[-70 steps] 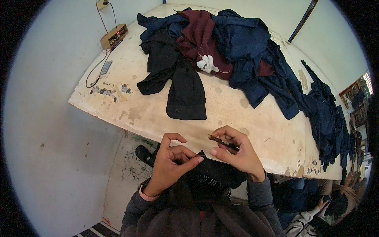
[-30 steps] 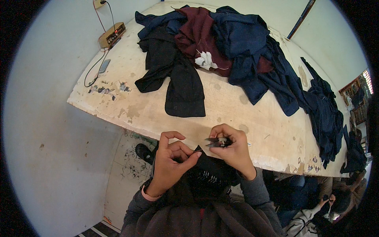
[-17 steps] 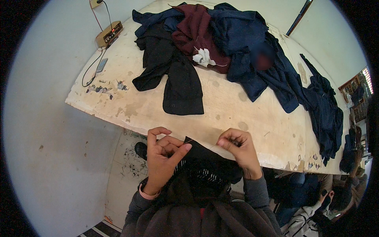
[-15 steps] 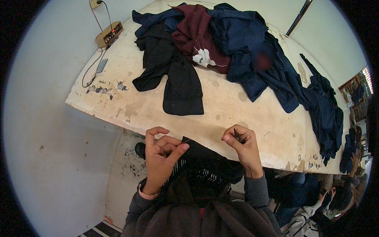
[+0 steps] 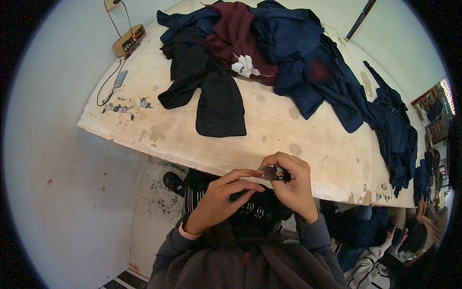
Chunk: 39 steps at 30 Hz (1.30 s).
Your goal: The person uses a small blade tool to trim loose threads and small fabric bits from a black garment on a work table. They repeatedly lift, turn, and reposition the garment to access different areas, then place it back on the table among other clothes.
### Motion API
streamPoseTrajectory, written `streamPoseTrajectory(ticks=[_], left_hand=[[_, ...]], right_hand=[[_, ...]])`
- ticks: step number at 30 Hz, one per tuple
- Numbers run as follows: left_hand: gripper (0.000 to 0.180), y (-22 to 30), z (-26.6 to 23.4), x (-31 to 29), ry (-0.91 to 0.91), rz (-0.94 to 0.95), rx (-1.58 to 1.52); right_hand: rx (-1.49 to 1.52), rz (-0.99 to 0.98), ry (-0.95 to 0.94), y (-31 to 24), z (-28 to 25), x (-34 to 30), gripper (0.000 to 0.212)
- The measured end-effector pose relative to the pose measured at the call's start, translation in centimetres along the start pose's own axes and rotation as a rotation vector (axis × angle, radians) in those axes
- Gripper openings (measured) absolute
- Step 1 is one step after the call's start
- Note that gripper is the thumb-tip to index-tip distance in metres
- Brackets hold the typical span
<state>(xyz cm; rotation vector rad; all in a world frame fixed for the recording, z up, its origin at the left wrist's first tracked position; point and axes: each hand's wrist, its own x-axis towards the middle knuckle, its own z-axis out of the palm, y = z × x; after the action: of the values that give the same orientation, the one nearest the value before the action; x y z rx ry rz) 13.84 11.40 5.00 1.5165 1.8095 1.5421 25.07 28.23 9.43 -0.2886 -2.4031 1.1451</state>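
My left hand (image 5: 219, 200) is bent round a piece of black cloth (image 5: 237, 196), a little of which shows between its thumb and fingers. Its index fingertip reaches close to the tip of small dark thread snips (image 5: 270, 173). Those snips lie in my right hand (image 5: 293, 185), whose fingers are curled round them. Both hands are close together over the near edge of the table (image 5: 279, 132). Below them, the rest of the black cloth is hard to tell from the dark striped clothing on my lap.
A black garment (image 5: 219, 103) lies ahead with a maroon one (image 5: 231, 31), a white scrap (image 5: 244, 66) and navy garments (image 5: 293, 43). More navy cloth (image 5: 392, 132) runs down the right side. A small wooden-cased device (image 5: 129, 41) and a remote (image 5: 121, 78) are at far left. People sit at right.
My left hand has moved right and my right hand slightly left, so they now nearly meet. The snips have turned to point toward the left fingers. The cloth corner held up earlier has dropped from sight.
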Motion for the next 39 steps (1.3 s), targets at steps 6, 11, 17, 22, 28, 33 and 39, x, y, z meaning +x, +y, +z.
streamPoseTrajectory(ticks=[6, 11, 17, 22, 28, 33, 39], left_hand=[[0.045, -0.2, -0.1, -0.1, 0.113, -0.116, -0.026], [0.048, 0.1, -0.2, 0.1, 0.149, -0.15, -0.023], [0.051, -0.1, -0.1, 0.0, 0.143, -0.115, -0.004], [0.059, -0.4, -0.4, -0.1, 0.261, -0.162, -0.031], [0.047, -1.3, -2.2, -0.7, 0.195, -0.265, -0.076], [0.035, -3.5, -2.9, -4.1, 0.06, -0.401, -0.187], [0.03, -1.3, -4.1, -3.4, 0.309, -0.404, -0.669]], right_hand=[[-0.309, 0.032, 0.022, -2.3, -1.3, 0.2, 0.019], [-0.312, 0.201, -0.152, -1.2, -1.0, -1.2, 0.033], [-0.27, 0.245, -0.175, -0.5, 0.2, -1.3, 0.037], [0.113, 0.186, -0.046, 0.9, 1.2, -1.2, 0.034], [0.477, 0.267, -0.278, 2.7, 1.0, -0.1, 0.017], [0.725, 0.274, -0.049, 0.2, -1.4, 3.1, 0.016], [0.724, 0.27, -0.011, 1.3, -1.3, 4.9, 0.015]])
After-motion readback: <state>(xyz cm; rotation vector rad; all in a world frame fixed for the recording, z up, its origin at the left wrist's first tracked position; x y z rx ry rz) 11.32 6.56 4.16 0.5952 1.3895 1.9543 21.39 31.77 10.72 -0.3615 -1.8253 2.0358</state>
